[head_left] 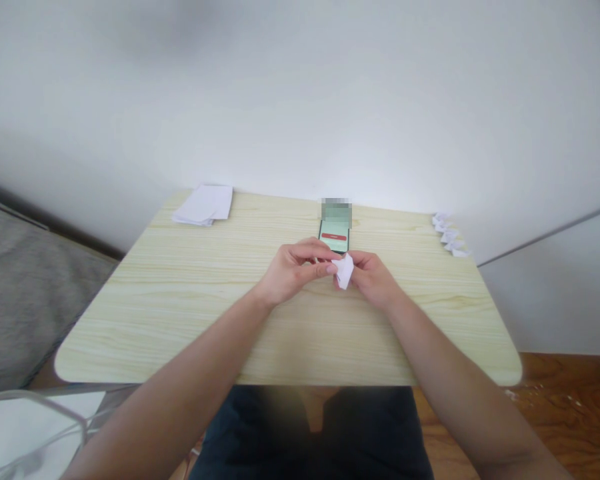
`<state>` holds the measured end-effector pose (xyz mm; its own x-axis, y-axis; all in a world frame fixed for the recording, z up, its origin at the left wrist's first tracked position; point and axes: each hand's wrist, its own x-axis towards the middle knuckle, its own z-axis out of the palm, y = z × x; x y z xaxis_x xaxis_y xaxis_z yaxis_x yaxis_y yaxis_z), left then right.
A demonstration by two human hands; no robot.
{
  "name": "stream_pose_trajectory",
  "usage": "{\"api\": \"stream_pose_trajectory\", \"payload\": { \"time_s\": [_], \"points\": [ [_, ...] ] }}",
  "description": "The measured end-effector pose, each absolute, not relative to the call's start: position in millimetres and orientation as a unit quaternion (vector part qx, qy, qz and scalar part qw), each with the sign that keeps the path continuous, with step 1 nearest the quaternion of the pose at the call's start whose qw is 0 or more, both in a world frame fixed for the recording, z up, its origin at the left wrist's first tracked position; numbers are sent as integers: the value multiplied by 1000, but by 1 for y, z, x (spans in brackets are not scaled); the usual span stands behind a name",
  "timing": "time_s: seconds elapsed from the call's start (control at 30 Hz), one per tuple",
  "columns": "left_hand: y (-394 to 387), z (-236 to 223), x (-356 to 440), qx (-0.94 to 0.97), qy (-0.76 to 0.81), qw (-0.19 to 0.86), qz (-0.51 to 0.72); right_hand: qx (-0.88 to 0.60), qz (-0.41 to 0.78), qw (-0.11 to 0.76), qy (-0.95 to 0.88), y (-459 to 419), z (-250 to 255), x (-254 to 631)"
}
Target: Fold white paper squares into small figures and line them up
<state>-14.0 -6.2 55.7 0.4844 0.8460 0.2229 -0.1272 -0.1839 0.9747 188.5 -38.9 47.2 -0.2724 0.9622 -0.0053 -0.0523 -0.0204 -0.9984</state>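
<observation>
Between my two hands, above the middle of the table, is a small piece of folded white paper (345, 272). My left hand (300, 268) pinches its left side between thumb and fingers. From the right, my right hand (369, 275) grips the same paper, its fingertips partly hidden behind it. Just beyond the hands lies a phone (335, 237) with a lit green screen and a red bar; its upper part is blurred out.
A stack of white paper sheets (207, 203) lies at the table's back left. Several small folded paper pieces (449, 235) form a row near the right edge. The wooden table (180, 320) meets a white wall (300, 100) behind. Grey fabric (25, 287) is at the left.
</observation>
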Motion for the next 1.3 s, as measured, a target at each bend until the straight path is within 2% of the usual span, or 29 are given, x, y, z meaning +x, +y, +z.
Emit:
{"api": "stream_pose_trajectory", "payload": {
  "time_s": [0.2,0.4,0.57,0.77,1.0,1.3],
  "points": [
    [-7,55,-14,643,287,565,430,-469,527,432,-562,-39,49,188],
    [-7,54,-16,637,287,572,430,-440,551,438,-558,-39,47,188],
    [-7,59,-15,620,299,580,435,-422,553,470,-543,-38,43,188],
    [-4,57,-14,578,341,585,456,-442,496,517,-540,-37,41,191],
    [-3,50,-15,581,324,622,414,-462,460,460,-603,-43,51,190],
    [-5,51,-12,595,328,612,404,-459,514,405,-601,-42,51,192]
  ]
}}
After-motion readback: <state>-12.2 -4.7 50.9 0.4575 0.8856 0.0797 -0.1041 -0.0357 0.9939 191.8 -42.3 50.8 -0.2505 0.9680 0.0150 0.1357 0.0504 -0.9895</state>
